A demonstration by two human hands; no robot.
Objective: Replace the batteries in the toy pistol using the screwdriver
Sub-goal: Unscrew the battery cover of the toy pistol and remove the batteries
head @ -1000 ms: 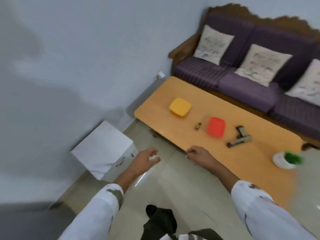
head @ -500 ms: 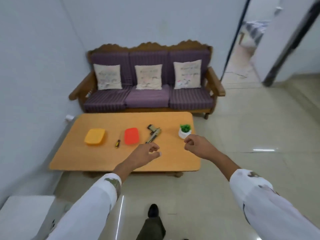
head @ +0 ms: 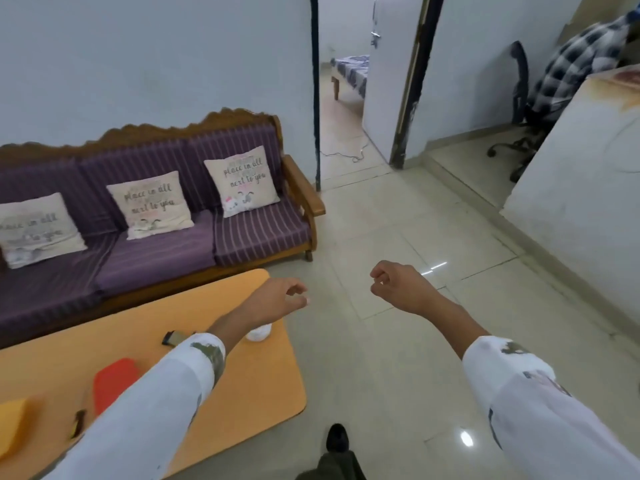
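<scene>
At the lower left of the head view an orange worktop (head: 242,393) runs out of frame, with a purple sofa (head: 156,258) along its far side. On the worktop: the toy pistol (head: 172,338), only its dark end showing, the rest hidden under the left sleeve (head: 166,393). A white pot (head: 258,332) sits just right of it, partly behind the left wrist. A red box (head: 110,379) lies nearer and to the left. The screwdriver (head: 78,422), small and blurred, lies just left of the red box. A yellow box (head: 12,424) is cut off by the left edge. The left hand (head: 273,301) hovers above the worktop's far right corner, fingers (head: 291,283) loosely curled, thumb close to the forefinger, holding nothing. The right hand (head: 398,285) is out over the floor tiles, well right of the worktop, loosely curled likewise and empty. One dark shoe (head: 336,438) is on the floor at bottom centre. The view points toward an open doorway (head: 346,116) rather than the work. Judgement: approach step only; nothing is in hand and the screwdriver lies untouched. The next move calls for facing the worktop and lowering both hands, one to the toy pistol, one to the screwdriver. The battery cover and its screw are not visible, so the toy pistol likely needs turning over to find them. Whether spare batteries are in the boxes cannot be told.
</scene>
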